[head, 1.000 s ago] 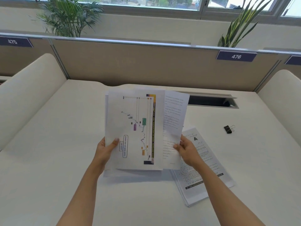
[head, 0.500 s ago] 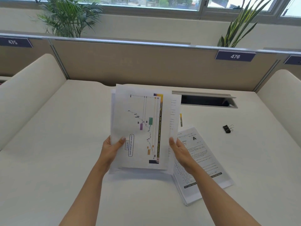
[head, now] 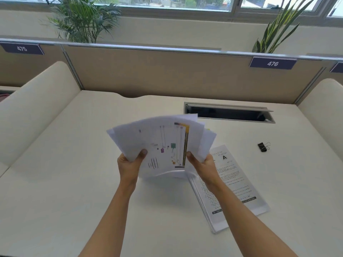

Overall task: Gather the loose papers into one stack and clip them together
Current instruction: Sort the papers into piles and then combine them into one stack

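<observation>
Two hands' grip at fanned papers [head: 163, 143] lower corners, binder clip [head: 262, 147] well right

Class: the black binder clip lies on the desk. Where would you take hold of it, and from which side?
Probably pinch the binder clip by its two wire handles, which stick out to its right, coming from above on that side. The black body lies on the desk, leaving fingers little to grip.

blurred: held papers [head: 163, 145] print | hidden: printed stack [head: 232, 182] near corner, under right forearm [head: 232, 197]
</observation>
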Demonstrator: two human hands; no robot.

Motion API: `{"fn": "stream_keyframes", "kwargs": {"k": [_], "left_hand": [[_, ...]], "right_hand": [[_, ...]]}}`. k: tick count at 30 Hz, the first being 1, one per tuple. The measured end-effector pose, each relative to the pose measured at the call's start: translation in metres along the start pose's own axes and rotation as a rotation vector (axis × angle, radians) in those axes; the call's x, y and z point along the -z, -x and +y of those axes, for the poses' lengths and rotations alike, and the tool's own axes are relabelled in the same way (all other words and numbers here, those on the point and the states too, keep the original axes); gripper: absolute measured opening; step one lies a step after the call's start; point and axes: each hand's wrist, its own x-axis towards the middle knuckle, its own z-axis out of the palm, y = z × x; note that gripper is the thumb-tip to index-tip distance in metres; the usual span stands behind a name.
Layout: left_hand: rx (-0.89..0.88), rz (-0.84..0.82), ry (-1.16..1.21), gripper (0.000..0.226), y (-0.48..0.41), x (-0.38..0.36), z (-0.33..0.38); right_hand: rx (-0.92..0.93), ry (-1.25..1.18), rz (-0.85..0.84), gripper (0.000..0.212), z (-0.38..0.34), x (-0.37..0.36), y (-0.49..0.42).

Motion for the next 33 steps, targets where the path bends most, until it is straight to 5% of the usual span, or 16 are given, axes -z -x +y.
{"fn": "stream_keyframes", "kwargs": {"k": [2,7,11,15,33], "left_hand": [[-0.052,0.019,0.027,0.016,0.002,-0.002,-0.001],[-0.104,0.021,0.036,0.026,0.003,-0.008,0.0],[-0.133,0.047,0.043,0.013,0.003,-0.012,-0.002],[-0.131,0.047,0.049,0.011,0.004,-0.011,-0.004],[-0.024,0.057,-0.058,0.016,0.012,-0.003,-0.016]], "right_hand": [[0.012,-0.032,0.029,0.079,0.002,0.0,0.0],[0.104,-0.053,0.099,0.084,-0.002,-0.007,0.002],[0.26,-0.054,0.247,0.059,0.0,-0.014,0.005],[0.302,-0.064,0.217,0.033,0.008,-0.019,0.008],[0.174,0.114,0.21,0.022,0.039,-0.031,0.013]]}}
